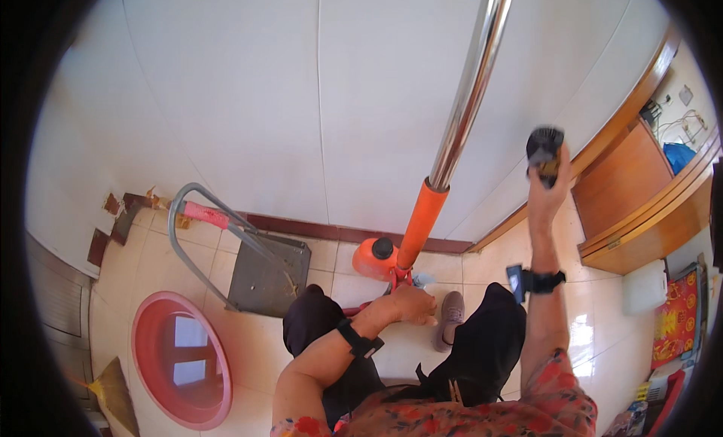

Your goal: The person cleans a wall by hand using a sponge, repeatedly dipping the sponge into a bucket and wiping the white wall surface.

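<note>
My right hand (548, 191) is raised at the right, its fingers around a small black object (545, 146) with a yellowish patch; blur hides what it is. A long pole with a chrome upper tube (469, 86) and an orange lower sleeve (421, 225) leans up in front of the wall. At its foot is a red fitting (400, 274). My left hand (412, 306) rests low between my knees, just below that fitting. Its fingers are bent, and whether they grip anything is hidden. Behind the pole's foot stands an orange plastic jug (370, 259) with a black cap.
To the left stands a grey metal platform (265, 281) with a looped tube handle (176, 233), wrapped partly in pink. Nearer is a pink basin (141, 352) holding water, with broom bristles (117, 394) beside it. A wooden cabinet (627, 182) stands at the right.
</note>
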Available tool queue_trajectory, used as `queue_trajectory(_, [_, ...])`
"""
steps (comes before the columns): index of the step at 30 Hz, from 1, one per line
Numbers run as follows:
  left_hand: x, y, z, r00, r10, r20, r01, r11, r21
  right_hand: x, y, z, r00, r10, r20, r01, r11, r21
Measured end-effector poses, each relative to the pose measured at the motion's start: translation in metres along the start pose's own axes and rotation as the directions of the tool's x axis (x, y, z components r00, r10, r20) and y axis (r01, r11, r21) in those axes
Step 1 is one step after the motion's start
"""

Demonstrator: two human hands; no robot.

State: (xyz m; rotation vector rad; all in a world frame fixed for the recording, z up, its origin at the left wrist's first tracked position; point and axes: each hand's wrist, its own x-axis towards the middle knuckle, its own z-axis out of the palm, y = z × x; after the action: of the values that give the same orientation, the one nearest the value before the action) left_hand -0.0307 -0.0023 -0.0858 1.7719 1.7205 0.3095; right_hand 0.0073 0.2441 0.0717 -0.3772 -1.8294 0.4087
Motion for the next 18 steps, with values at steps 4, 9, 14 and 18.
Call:
queue_trajectory(4, [0.000,-0.008,0.002,0.999,-0.017,-0.044,0.018,1.000,0.025,0.109,-0.051,0.032,0.827,-0.547,-0.131,0.520,0.833,-0.190])
queue_trajectory(9, [-0.001,-0.010,0.018,1.000,0.008,0.015,-0.010,0.997,0.075,0.122,-0.086,0.090,0.755,-0.640,-0.145,0.621,0.768,-0.154])
queue_trajectory(14, [-0.009,-0.018,0.035,0.976,-0.001,0.216,0.019,0.996,-0.084,-0.009,-0.075,0.160,0.538,-0.719,0.441,0.818,0.572,-0.065])
queue_trajectory(18, [-0.015,-0.015,0.021,0.996,0.057,0.073,-0.058,0.998,0.008,-0.113,0.004,0.148,0.331,-0.515,0.791,0.780,0.621,0.078])
